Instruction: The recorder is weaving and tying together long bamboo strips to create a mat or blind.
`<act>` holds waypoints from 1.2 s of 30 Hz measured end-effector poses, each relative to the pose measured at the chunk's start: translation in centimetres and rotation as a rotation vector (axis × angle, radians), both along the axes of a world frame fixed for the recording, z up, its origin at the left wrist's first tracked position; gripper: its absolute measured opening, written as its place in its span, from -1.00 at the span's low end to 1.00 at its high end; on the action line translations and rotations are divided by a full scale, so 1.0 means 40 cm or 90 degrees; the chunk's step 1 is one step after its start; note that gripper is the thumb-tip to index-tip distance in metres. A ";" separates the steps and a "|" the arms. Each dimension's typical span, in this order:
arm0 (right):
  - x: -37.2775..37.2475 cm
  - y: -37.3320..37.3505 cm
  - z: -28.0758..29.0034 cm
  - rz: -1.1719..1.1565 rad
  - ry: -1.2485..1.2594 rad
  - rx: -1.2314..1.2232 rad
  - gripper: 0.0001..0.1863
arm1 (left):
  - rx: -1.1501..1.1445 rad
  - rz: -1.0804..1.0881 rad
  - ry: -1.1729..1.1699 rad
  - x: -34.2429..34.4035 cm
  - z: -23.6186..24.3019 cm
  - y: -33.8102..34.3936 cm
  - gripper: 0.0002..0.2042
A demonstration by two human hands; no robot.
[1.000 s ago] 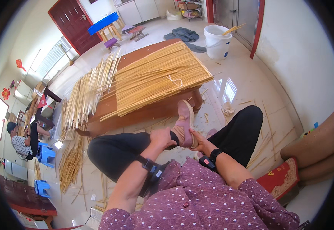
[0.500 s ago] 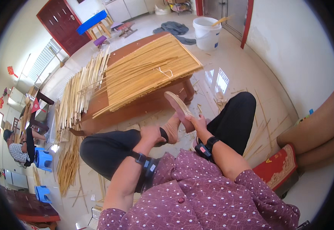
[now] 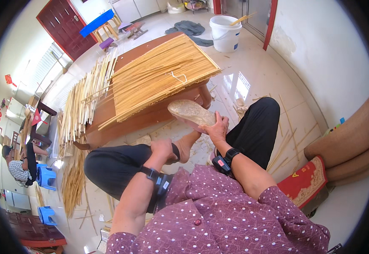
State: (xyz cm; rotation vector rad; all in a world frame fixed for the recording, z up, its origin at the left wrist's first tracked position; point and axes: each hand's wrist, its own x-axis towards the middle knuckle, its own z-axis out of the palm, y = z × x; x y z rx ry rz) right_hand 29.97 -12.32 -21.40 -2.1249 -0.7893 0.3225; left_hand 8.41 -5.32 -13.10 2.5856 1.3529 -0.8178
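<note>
One gripped shoe (image 3: 187, 112) juts leftward from the right hand (image 3: 217, 128).

the shirt (image 3: 226, 207) is purple with white dots, the trousers (image 3: 257, 127) black, and black wrist straps (image 3: 232, 155) carry small boxes (image 3: 221, 165).

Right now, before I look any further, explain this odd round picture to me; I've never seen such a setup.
There is no robot here, just a person's two bare hands. The picture comes from a wide fisheye camera on that person's head, looking down, so straight edges bend near the rim. The right hand holds a shoe, its pale sole turned toward the camera. The left hand is on the dark trouser leg, just above a bare foot. Beyond, a brown table bears a mat of thin straw-coloured stalks with white string on it, and loose stalks along its left side.
</note>
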 end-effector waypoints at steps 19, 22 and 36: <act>0.019 0.014 -0.029 -0.041 0.108 0.063 0.22 | 0.004 0.001 -0.033 0.021 0.010 -0.015 -0.33; 0.023 0.017 -0.042 -0.016 0.082 0.115 0.24 | 0.008 0.001 -0.035 0.020 0.018 -0.024 -0.33; 0.054 0.049 -0.154 0.033 0.582 0.180 0.12 | -0.018 -0.007 -0.062 -0.002 0.020 -0.035 -0.34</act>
